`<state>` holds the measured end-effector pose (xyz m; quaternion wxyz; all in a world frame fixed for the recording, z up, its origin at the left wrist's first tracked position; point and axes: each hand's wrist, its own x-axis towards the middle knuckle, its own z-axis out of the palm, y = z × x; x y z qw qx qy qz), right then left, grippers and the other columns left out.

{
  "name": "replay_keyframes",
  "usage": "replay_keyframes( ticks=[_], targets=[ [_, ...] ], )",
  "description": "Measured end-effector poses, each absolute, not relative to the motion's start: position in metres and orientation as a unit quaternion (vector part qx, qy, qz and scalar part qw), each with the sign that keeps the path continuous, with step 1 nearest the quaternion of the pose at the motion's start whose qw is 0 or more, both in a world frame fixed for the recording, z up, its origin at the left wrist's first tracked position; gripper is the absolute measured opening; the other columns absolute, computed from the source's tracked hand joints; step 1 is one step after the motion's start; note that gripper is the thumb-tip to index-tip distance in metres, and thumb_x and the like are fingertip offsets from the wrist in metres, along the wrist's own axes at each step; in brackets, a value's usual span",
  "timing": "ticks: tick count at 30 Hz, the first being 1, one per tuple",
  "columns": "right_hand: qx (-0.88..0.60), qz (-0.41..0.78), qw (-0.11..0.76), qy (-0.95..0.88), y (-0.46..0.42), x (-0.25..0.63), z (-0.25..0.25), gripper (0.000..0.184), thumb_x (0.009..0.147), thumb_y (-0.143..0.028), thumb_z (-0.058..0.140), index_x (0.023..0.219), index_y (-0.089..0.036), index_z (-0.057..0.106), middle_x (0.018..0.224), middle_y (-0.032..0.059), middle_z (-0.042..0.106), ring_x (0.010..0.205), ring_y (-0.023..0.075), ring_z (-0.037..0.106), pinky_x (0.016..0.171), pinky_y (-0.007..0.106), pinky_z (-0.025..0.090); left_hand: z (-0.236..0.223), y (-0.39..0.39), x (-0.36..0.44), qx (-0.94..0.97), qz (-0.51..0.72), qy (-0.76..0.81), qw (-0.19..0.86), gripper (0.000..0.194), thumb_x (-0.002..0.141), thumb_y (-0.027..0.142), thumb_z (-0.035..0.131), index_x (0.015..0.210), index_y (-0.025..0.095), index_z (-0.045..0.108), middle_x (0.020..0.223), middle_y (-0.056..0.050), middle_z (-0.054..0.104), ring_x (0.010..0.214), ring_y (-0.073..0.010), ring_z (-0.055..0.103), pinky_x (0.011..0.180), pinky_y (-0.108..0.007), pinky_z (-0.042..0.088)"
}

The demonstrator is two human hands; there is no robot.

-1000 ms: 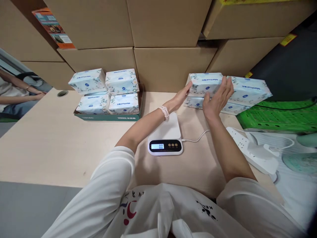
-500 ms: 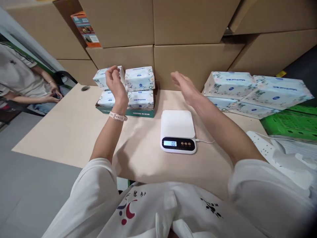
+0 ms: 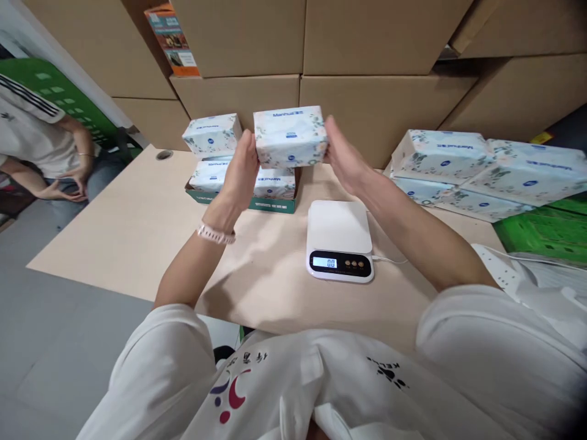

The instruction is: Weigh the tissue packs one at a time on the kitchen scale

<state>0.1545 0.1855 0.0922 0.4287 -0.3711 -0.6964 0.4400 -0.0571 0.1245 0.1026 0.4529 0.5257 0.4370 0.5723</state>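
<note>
Between my two palms I hold a pack of tissues (image 3: 290, 135), floral and pale blue, raised in front of the cardboard boxes. My left hand (image 3: 243, 171) presses its left end, and my right hand (image 3: 345, 157) its right end. Behind and to the left, other tissue packs (image 3: 211, 135) are stacked in a shallow green tray (image 3: 238, 200), partly hidden by my left hand and the held pack. Below my right hand lies a white digital scale (image 3: 340, 227) with a bare plate; its lit display reads 0.0.
More tissue packs (image 3: 443, 156) stand stacked at the right, beside a green crate (image 3: 545, 229). Cardboard boxes (image 3: 238, 36) wall off the back of the table (image 3: 105, 232). A cable runs right from the scale to a power strip (image 3: 498, 269). Another person (image 3: 41, 140) sits at the left.
My hands have closed on a tissue pack from the top of the tray stack and lifted it to the right. The seated person's hands have shifted. The view has moved slightly.
</note>
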Motion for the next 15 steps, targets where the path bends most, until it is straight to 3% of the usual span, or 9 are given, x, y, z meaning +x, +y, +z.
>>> replay_keyframes(
  ticks=[3,7,15],
  targets=[
    [-0.386,0.478,0.401,-0.68,0.109,0.21,0.097,0.078,0.101,-0.077,0.021,0.161,-0.033,0.041,0.171,-0.0079,0.042,0.165,0.0235,0.031,0.139,0.053,0.025,0.099,0.061,-0.027,0.555,0.511,0.391,0.527,0.056,0.108,0.059,0.03,0.152,0.032,0.054,0.167,0.005,0.047,0.169,-0.0261,0.012,0.139,-0.05,0.017],
    [-0.446,0.503,0.403,-0.62,0.04,0.254,0.08,0.076,0.101,-0.075,0.015,0.166,-0.039,0.031,0.176,-0.0126,0.028,0.168,0.0211,0.021,0.14,0.052,0.023,0.078,0.017,0.001,0.589,0.441,0.36,0.574,0.067,0.1,0.074,0.04,0.157,0.041,0.049,0.175,0.014,0.031,0.169,-0.025,0.009,0.142,-0.049,0.013],
    [-0.479,0.555,0.411,-0.542,0.022,0.267,0.039,0.077,0.098,-0.079,0.021,0.163,-0.042,0.037,0.174,-0.0139,0.03,0.167,0.0226,0.02,0.139,0.052,0.021,0.045,0.019,0.015,0.568,0.412,0.375,0.605,0.068,0.099,0.074,0.042,0.159,0.043,0.046,0.175,0.016,0.024,0.168,-0.0236,0.011,0.142,-0.047,0.014]
  ],
)
